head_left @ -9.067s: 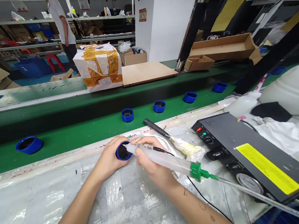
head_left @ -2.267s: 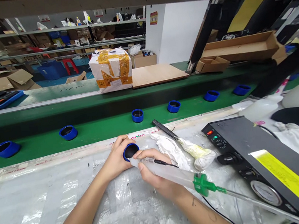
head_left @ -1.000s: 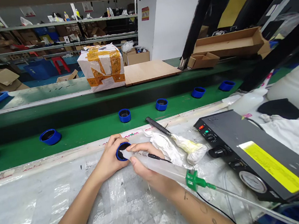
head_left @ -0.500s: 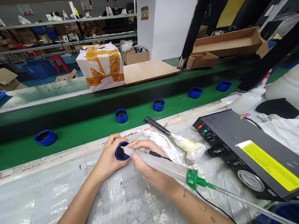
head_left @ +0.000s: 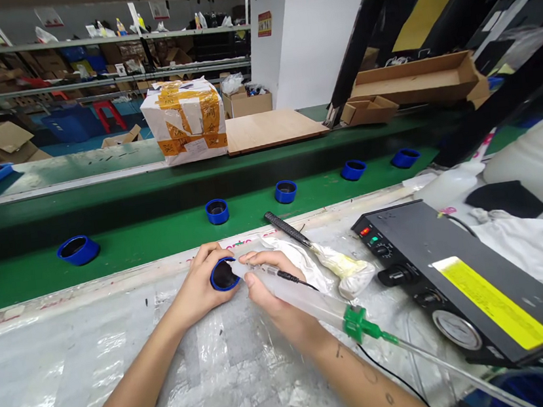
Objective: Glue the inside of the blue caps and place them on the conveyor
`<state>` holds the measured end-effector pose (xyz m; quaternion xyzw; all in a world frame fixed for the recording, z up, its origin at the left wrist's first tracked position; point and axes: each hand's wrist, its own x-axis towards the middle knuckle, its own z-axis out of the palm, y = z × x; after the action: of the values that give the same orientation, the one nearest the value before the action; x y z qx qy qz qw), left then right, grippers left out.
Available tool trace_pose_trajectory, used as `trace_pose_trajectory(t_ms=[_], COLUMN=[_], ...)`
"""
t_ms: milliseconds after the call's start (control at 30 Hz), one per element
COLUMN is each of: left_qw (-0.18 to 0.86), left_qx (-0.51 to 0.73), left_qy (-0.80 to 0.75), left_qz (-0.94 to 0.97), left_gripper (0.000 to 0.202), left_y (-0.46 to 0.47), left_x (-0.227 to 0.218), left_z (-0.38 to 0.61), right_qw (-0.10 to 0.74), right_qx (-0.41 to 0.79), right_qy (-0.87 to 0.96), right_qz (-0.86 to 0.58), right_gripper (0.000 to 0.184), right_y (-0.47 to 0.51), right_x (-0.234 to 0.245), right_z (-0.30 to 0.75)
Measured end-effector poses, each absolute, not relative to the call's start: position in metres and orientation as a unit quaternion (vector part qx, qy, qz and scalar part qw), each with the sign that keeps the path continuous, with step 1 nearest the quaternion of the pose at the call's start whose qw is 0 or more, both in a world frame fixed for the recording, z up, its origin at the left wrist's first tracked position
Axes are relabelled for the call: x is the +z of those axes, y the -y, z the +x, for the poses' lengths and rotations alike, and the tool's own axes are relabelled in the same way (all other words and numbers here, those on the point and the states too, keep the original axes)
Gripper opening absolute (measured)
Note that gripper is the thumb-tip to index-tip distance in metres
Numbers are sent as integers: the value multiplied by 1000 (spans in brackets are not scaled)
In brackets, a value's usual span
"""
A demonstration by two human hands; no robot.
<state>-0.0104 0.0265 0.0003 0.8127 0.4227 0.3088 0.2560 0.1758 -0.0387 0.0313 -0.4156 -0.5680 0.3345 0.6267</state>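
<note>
My left hand is closed around a blue ring-shaped cup with a black inside, its mouth tilted toward me. In my right hand lies a translucent dispensing syringe, gripped like a pen. The syringe's tip is at the right part of the cup's rim; whether it touches cannot be made out. A green cap closes the syringe's rear end, and a clear air hose runs from it to the lower right. A thin black cable lies along the syringe.
Several blue cups stand spaced out on the green conveyor belt beyond the bench. Right of my hands are a black-handled tool wrapped in cloth and a black dispenser unit with a gauge. A taped box stands farther back.
The syringe and my right hand have shifted slightly right, so the tip has moved from inside the cup toward its right rim. The cups on the belt have moved slightly left.
</note>
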Motion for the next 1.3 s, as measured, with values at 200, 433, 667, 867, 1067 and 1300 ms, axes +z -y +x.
trace_pose_trajectory(t_ms=[200,433,667,867,1067,1300], left_qw=[252,255,262,262,261,260], left_qx=[315,314,315,315,315,321], left_qy=[-424,-426,-426,-428,-428,-433], left_qz=[811,809,807,806,806,801], left_gripper=[42,40,40,40,41,43], left_y=[-26,-26,-25,-26,-26,-26], left_x=[0,1,2,1,1,2], left_z=[-10,-10,-9,-9,-9,-7], right_qw=[624,603,601,592,575,553], right_qx=[322,286,270,245,233,231], right_qy=[568,584,582,595,608,615], right_qz=[-430,-461,-476,-486,-495,-513], right_gripper=[15,15,15,12,13,11], right_y=[38,41,42,43,44,45], right_x=[30,35,36,39,38,35], right_z=[177,180,180,180,182,185])
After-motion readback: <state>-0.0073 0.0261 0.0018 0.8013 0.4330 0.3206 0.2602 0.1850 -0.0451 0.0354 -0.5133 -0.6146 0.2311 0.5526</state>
